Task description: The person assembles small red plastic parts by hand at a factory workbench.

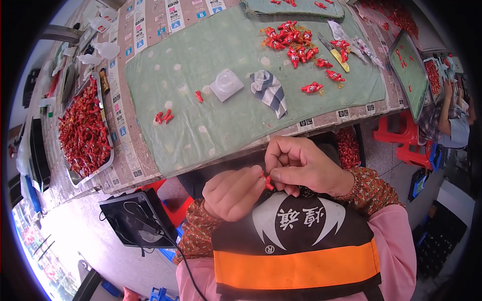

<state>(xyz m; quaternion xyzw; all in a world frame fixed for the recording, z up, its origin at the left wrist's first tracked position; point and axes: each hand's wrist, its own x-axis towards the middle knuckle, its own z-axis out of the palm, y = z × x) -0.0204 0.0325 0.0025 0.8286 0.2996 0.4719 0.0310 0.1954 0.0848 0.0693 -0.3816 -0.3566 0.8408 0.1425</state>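
Close to my apron, below the table edge, my left hand (233, 193) pinches a small red plastic figure (267, 182) between thumb and fingers. My right hand (309, 168) is curled beside it, thumb tip right by the figure. Its fingers are closed, and whatever they hold is too small or hidden to make out. On the green table cover (191, 65) beyond lie a white square dish (227, 85), a crumpled blue-and-white striped cloth (268, 93) and a loose red piece (199, 96). Farther left is a pair of red pieces (164, 117); a heap of red figures (288, 37) sits far right.
A metal tray (108, 150) heaped with red pieces stands at the left. A yellow-and-grey knife (335, 54) lies by the heap. White bottles (107, 49) stand far left. Red stools (401, 130) and a co-worker's arm (446, 108) are at the right; a black box (135, 218) sits below left.
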